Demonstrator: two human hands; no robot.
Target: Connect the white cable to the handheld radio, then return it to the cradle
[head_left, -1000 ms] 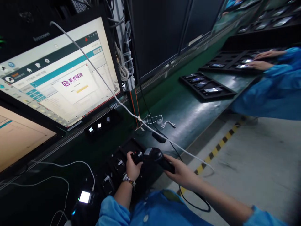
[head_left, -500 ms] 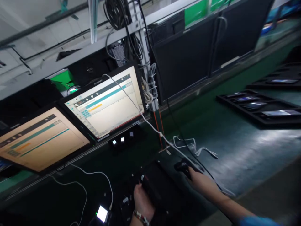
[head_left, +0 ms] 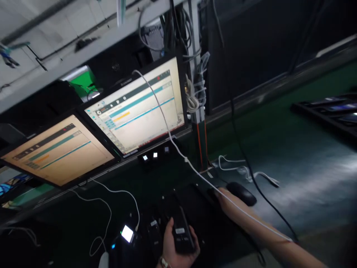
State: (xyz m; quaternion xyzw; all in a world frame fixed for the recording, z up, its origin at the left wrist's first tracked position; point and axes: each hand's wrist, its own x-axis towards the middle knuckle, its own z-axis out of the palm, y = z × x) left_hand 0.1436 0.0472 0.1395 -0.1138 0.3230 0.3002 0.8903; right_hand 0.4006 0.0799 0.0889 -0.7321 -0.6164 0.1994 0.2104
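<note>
My left hand (head_left: 170, 248) is at the bottom edge, fingers wrapped round a black handset (head_left: 180, 230) with a white label, held just above a black slotted tray (head_left: 196, 197) on the bench. My right hand (head_left: 224, 199) reaches forward over the tray's far right corner and lies just left of a black mouse (head_left: 241, 193). Its fingertips vanish into the dark, so its grip is unclear. A white cable (head_left: 195, 172) runs from the upper monitor down across my right forearm.
Two lit monitors (head_left: 139, 108) (head_left: 55, 152) tilt over the dark green bench (head_left: 292, 175). Small lit devices (head_left: 154, 155) sit under them, and another glowing one (head_left: 126, 233) is on a white lead near my left hand. A black tray of phones (head_left: 329, 111) lies far right.
The view has swung up and left. My right hand no longer shows the black scanner and has reached out beside the mouse. My left hand has lifted a black handset off the tray.
</note>
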